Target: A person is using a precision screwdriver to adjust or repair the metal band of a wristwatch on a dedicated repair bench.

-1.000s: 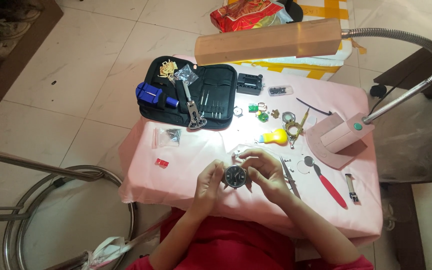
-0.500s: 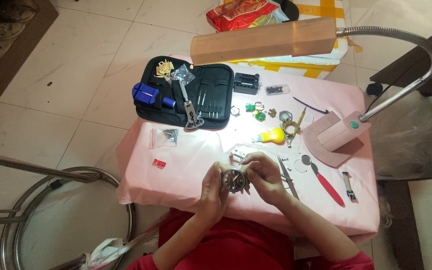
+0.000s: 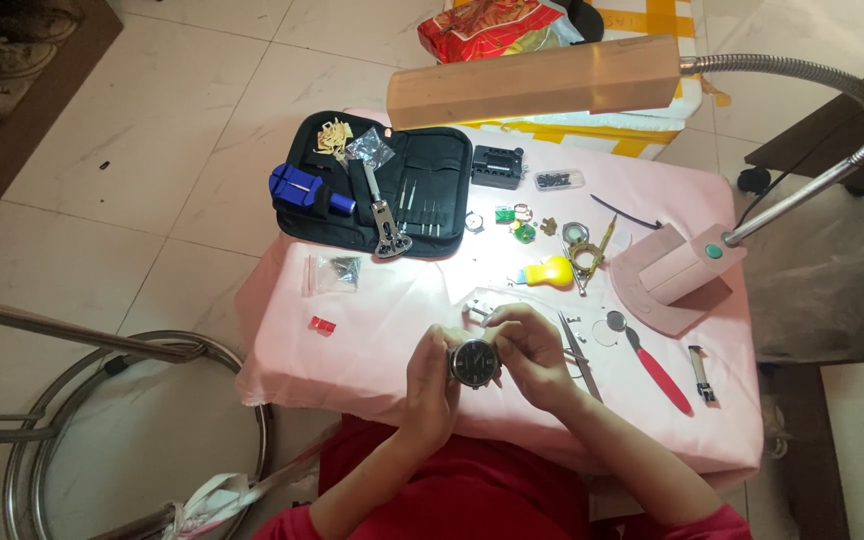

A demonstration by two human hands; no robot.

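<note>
Table (image 3: pixel 372 350), pink cloth over it, carries: open black tool case (image 3: pixel 422 200), lamp base (image 3: pixel 677 275), yellow blower (image 3: pixel 549 271), red-handled tool (image 3: pixel 657 372), tweezers (image 3: pixel 577 350), small red piece (image 3: pixel 323 323), clear bag (image 3: pixel 335 272).

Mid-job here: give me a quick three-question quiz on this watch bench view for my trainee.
1. True or false: both hands hold the dark-dialled watch.
2. Which lies nearer the right hand: A, the tweezers, or B, the blue tool?
3. What colour is the cloth over the table?

Key
1. True; the left hand grips it too.
2. A; the blue tool lies on the open black tool case.
3. Pink.
</note>
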